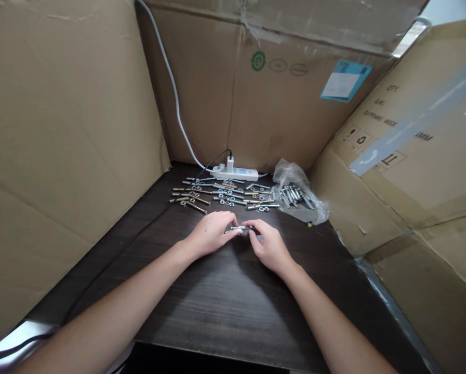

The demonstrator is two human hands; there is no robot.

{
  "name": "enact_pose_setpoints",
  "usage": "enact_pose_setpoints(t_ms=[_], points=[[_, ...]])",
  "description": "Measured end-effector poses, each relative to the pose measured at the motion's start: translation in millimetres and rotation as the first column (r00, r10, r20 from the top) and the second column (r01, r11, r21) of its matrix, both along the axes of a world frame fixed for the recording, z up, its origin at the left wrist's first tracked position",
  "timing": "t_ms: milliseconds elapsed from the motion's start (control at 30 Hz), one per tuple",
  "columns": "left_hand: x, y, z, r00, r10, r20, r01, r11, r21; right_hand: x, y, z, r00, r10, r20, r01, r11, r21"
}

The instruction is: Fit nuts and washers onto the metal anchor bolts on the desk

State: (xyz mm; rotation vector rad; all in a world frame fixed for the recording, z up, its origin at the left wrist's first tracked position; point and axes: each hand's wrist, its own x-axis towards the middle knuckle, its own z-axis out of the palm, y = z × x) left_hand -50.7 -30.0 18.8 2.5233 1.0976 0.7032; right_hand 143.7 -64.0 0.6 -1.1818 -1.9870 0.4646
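Between my two hands lies a metal bolt (241, 227), held level just above the dark table (217, 301). My left hand (213, 232) pinches its left end between thumb and fingers. At the other end, the thumb and fingers of my right hand (267, 243) close round it. A small ring-like piece shows by the left fingertips, too small to name surely. Just beyond my hands, several loose bolts (197, 208), nuts and washers (231, 204) lie spread in rough rows, some silver, some brass-coloured.
A clear plastic bag (316, 203) holding more bolts (291, 194) sits at the back right. Behind the rows stands a white power strip (245, 174) with a plugged-in charger. A black cable (127, 245) crosses the table's left side. Cardboard walls (201, 93) enclose three sides.
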Motion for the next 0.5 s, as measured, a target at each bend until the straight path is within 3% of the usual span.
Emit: enact_pose_setpoints(t_ms=[500], points=[[-1.1, -1.5, 1.7, 1.0, -0.023, 0.02, 0.022, 0.999, 0.034, 2.0, -2.8, 8.5, 0.999, -0.003, 0.036, 0.006, 0.996, -0.086]])
